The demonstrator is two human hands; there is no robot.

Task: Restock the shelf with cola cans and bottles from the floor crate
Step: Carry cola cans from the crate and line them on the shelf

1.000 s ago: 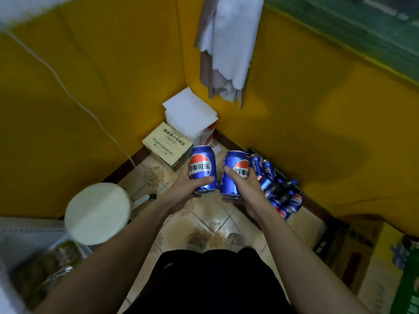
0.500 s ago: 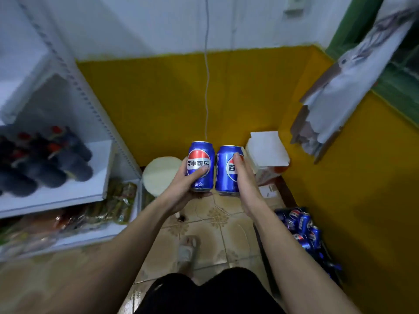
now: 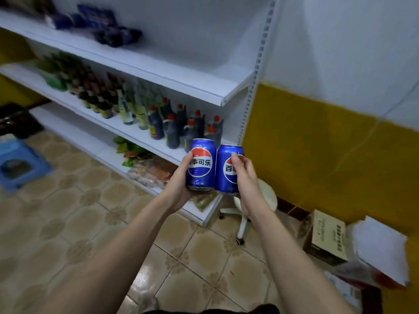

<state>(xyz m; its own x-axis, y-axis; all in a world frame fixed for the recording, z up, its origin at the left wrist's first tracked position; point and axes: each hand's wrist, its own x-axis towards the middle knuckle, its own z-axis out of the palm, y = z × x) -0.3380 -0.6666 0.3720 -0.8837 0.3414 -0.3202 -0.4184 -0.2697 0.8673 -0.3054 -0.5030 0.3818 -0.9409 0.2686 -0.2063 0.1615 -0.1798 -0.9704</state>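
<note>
Before a white metal shelf unit (image 3: 158, 71), swung into view at eleven o'clock, left hand (image 3: 181, 191) and right hand (image 3: 247, 184) each clamp an upright blue cola can (image 3: 200, 164), ready for shelving.

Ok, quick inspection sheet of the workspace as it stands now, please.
Surface: white shelf unit, top board bare at its right end; tiled floor.
Job's things: left can and right can, blue, upright, side by side; crate not in view.
Clutter: dark red-capped bottles on the middle board, packets on the lowest.
Hands: left hand grips the left can; right hand grips the right can.
Cables: thin white cord on the yellow wall.
Surroundings: white stool, cardboard box, blue stool.
</note>
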